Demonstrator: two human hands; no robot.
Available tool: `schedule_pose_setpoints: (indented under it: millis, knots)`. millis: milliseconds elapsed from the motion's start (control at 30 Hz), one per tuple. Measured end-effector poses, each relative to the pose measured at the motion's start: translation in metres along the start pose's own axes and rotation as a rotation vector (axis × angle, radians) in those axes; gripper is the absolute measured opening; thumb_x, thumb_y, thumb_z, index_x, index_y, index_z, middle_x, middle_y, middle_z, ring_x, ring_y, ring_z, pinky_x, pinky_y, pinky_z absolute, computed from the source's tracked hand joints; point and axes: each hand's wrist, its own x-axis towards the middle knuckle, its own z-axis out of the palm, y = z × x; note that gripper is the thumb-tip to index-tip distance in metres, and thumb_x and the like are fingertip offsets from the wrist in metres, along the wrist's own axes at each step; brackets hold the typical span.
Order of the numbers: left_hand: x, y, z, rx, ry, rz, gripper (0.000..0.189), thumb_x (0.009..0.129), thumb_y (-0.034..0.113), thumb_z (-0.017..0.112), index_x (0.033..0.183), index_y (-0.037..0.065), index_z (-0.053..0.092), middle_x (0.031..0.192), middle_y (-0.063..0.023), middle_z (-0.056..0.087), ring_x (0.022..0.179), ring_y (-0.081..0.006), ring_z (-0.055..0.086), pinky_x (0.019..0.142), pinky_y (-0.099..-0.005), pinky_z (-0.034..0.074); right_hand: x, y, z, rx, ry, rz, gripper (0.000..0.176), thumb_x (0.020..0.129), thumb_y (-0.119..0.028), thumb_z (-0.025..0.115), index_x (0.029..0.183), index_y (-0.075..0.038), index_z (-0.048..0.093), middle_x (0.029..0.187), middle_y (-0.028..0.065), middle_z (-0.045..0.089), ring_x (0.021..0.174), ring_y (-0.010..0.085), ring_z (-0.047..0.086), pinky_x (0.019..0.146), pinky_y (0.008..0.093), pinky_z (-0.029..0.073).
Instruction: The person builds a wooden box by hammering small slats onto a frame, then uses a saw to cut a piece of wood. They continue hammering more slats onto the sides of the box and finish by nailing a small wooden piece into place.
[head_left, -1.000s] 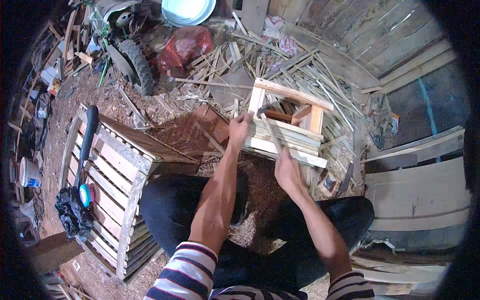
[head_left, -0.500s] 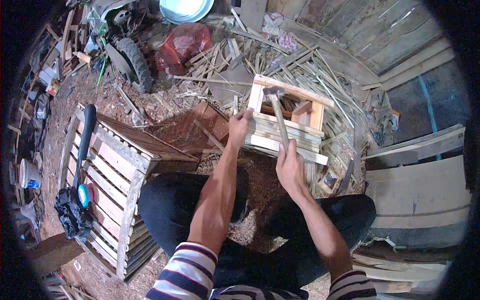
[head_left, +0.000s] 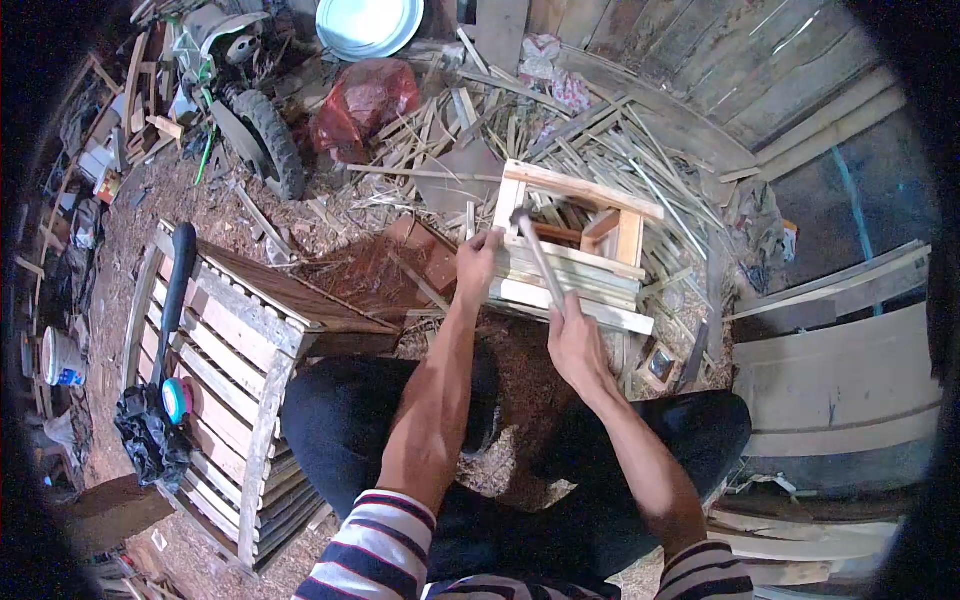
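Observation:
In front of me stands a small wooden crate [head_left: 570, 292] with slats along its near side and an open frame on top. My left hand [head_left: 477, 264] is at the crate's left end, fingers closed right at the end of the upper slat; I cannot tell what is pinched there. The wooden handle of a hammer [head_left: 541, 258] is gripped in my right hand [head_left: 577, 345]. The hammer's dark head is close over the slat's left end, just right of my left fingertips.
To my left sits a larger slatted crate [head_left: 250, 400] bearing a long black-handled tool [head_left: 180, 275], a black plastic bag [head_left: 150, 435] and a blue-and-pink round item [head_left: 176, 400]. Scrap wood strips [head_left: 600, 140] lie behind the small crate, near a red bag [head_left: 365, 105] and a wheel [head_left: 268, 140].
My right hand has swung the hammer down and left, so its head is now near my left fingertips. My left hand stays at the crate's left end.

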Motion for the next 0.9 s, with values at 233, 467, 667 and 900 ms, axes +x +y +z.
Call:
schedule_pose_setpoints:
  millis: [233, 467, 667, 900]
  knots:
    - [-0.001, 0.003, 0.002, 0.048, 0.043, -0.009, 0.047, 0.088, 0.039, 0.062, 0.101, -0.006, 0.067, 0.087, -0.0063, 0.066, 0.078, -0.0125, 0.055, 0.073, -0.0283, 0.045, 0.001, 0.008, 0.005, -0.006, 0.000, 0.021, 0.017, 0.094, -0.014, 0.047, 0.096, 0.002, 0.042, 0.071, 0.0297, 0.059, 0.064, 0.0459, 0.060, 0.051, 0.0517, 0.047]
    - [-0.002, 0.000, 0.000, 0.023, 0.022, -0.018, 0.047, 0.088, 0.039, 0.062, 0.100, -0.007, 0.067, 0.088, -0.0064, 0.065, 0.080, -0.0132, 0.054, 0.074, -0.0289, 0.044, -0.003, 0.013, 0.012, 0.019, 0.007, 0.017, 0.020, 0.094, -0.015, 0.046, 0.102, 0.003, 0.040, 0.059, 0.0253, 0.058, 0.057, 0.0468, 0.059, 0.050, 0.0550, 0.047]
    - [0.006, -0.014, 0.001, -0.050, -0.001, 0.043, 0.044, 0.089, 0.037, 0.062, 0.102, -0.005, 0.067, 0.087, -0.0056, 0.065, 0.078, -0.0122, 0.053, 0.073, -0.0277, 0.043, -0.002, -0.001, 0.004, 0.114, 0.103, -0.001, 0.022, 0.093, -0.016, 0.047, 0.102, 0.004, 0.043, 0.059, 0.0301, 0.056, 0.061, 0.0487, 0.059, 0.050, 0.0544, 0.045]
    - [0.002, -0.007, 0.002, -0.064, 0.001, 0.050, 0.045, 0.089, 0.038, 0.062, 0.102, -0.005, 0.067, 0.085, -0.0047, 0.063, 0.076, -0.0116, 0.052, 0.070, -0.0270, 0.043, 0.002, 0.010, 0.011, 0.025, 0.011, 0.033, 0.025, 0.094, -0.017, 0.045, 0.103, 0.006, 0.043, 0.065, 0.0303, 0.059, 0.065, 0.0479, 0.061, 0.054, 0.0545, 0.048]
